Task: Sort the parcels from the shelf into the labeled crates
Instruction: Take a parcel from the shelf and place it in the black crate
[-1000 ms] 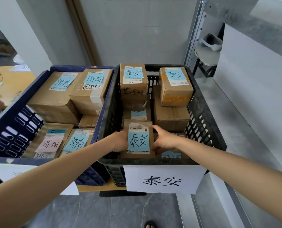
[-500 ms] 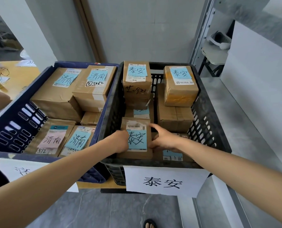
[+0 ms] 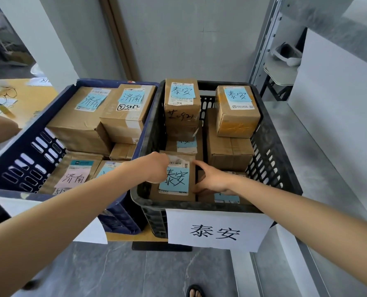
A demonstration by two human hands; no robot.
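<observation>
- parcel (image 3: pixel 176 179) marked 泰安 is found in the near-left corner of the black crate (image 3: pixel 253 207), label up; the same characters are read on the crate's paper sign (image 3: pixel 217 229), so a mis-sort is judged unlikely
- left hand (image 3: pixel 154 168): grip curled over the parcel's left edge, fingertips hidden; right hand (image 3: pixel 214 181): grip loose and fairly wide, forefinger laid straight at the parcel's far-right corner, thumb set against its right side
- whether the parcel is fully seated cannot be told; what lies under it is hidden; if it is let go unevenly, it could be tipped against the crate's near wall or left slanted
- the right hand lies over the low parcel (image 3: pixel 227 198) in the crate's near-right part; fingers could be caught in the gap between the two if the parcel is pushed right
- tall stack (image 3: pixel 181 101) at the crate's far-left, just behind the parcel, looks narrow; it could be knocked over if either hand is lifted out carelessly
- blue crate (image 3: pixel 28 151), touching the black crate's left side, is packed high; it could be brushed by the left forearm
</observation>
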